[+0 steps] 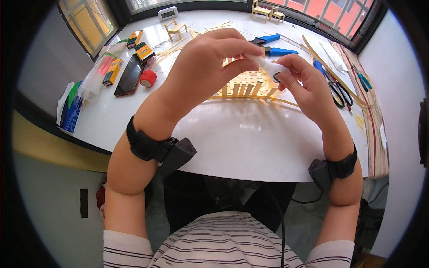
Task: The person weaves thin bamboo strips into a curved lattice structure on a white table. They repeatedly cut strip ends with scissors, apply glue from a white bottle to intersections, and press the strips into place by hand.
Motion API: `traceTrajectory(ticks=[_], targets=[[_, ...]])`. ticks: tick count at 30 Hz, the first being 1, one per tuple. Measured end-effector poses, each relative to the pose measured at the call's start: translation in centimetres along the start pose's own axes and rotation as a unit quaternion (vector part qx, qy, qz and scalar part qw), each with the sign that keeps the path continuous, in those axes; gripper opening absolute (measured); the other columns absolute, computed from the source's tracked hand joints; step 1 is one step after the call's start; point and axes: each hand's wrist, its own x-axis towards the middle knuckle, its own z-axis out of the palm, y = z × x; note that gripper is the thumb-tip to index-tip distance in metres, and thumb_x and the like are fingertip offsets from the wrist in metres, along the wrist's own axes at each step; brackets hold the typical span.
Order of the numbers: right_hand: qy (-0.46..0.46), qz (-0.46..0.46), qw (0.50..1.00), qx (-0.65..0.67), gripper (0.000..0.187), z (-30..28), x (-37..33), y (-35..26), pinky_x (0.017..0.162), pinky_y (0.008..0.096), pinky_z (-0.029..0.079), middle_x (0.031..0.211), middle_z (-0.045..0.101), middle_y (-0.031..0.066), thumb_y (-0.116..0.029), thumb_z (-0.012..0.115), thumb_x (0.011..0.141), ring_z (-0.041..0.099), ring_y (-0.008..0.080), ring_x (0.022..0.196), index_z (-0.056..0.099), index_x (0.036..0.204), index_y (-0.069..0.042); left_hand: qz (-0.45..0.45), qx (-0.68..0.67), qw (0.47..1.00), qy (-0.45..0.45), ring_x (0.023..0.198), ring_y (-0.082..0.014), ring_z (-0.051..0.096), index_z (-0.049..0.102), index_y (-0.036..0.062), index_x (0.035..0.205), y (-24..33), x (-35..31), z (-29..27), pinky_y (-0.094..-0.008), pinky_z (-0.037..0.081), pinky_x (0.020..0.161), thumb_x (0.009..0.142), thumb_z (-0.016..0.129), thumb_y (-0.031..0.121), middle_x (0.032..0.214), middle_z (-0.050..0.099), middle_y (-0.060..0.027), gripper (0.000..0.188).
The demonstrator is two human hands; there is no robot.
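Observation:
Above the table, both hands meet on a small white bottle (271, 68) with a narrow tip. My left hand (213, 56) pinches its narrow end between thumb and fingers. The wide end sits in the fingers of my right hand (306, 85). Behind and below them lies a partly woven basket (243, 90) of pale flat strips, several strip ends standing upright along its near edge. My hands hide part of the weave. Blue-handled pliers (281, 52) lie just beyond the bottle.
At left are a phone (129, 76), a red thread roll (148, 79), small yellow boxes (112, 72) and plastic bags (96, 67). Black scissors (339, 91) and long strips (328, 67) lie right. A miniature chair (176, 29) and a digital clock (167, 14) stand at the back.

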Motion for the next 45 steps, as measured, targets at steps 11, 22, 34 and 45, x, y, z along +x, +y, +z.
traceTrajectory(ticks=[11, 22, 34, 45], targets=[[0.022, 0.060, 0.994, 0.085, 0.019, 0.0, 0.3, 1.1, 0.073, 0.0255, 0.051, 0.095, 0.070, 0.0082, -0.008, 0.060, 0.100, 0.064, 0.0118, 0.078, 0.060, 0.115, 0.004, -0.146, 0.089, 0.985, 0.029, 0.081, -0.0153, 0.070, 0.076, 0.0016, 0.101, -2.0, 0.1, -2.0, -0.0237, 0.053, 0.073, 0.091, 0.075, 0.016, 0.088, 0.074, -0.0077, 0.017], [0.030, 0.055, 0.985, 0.163, 0.027, -1.3, 0.6, 2.0, 0.078, 0.0284, 0.054, 0.097, 0.071, 0.0103, -0.016, 0.062, 0.101, 0.069, 0.0146, 0.083, 0.059, 0.118, 0.004, -0.522, 0.165, 0.786, -0.287, 0.074, -0.0161, 0.065, 0.074, 0.0037, 0.105, -5.6, -0.8, -5.9, -0.0297, 0.054, 0.067, 0.087, 0.073, 0.023, 0.092, 0.073, -0.0059, 0.026], [0.062, 0.074, 0.976, 0.198, 0.032, -3.1, 0.3, 1.0, 0.073, 0.0271, 0.051, 0.091, 0.067, 0.0077, -0.024, 0.065, 0.100, 0.063, 0.0115, 0.078, 0.062, 0.120, 0.002, -0.051, 0.035, 0.994, -0.096, 0.083, -0.0218, 0.067, 0.073, 0.0032, 0.101, 0.2, -1.5, 1.3, -0.0313, 0.053, 0.073, 0.085, 0.080, 0.027, 0.092, 0.071, -0.0090, 0.029], [0.020, 0.043, 0.994, 0.099, 0.023, -2.4, -2.8, -0.5, 0.073, 0.0225, 0.049, 0.100, 0.064, 0.0070, -0.015, 0.062, 0.100, 0.060, 0.0102, 0.081, 0.059, 0.118, 0.000, -0.267, -0.120, 0.913, -0.283, 0.089, -0.0266, 0.068, 0.068, 0.0012, 0.102, 1.9, -1.1, -0.5, -0.0343, 0.055, 0.076, 0.080, 0.083, 0.018, 0.099, 0.069, -0.0127, 0.032]])
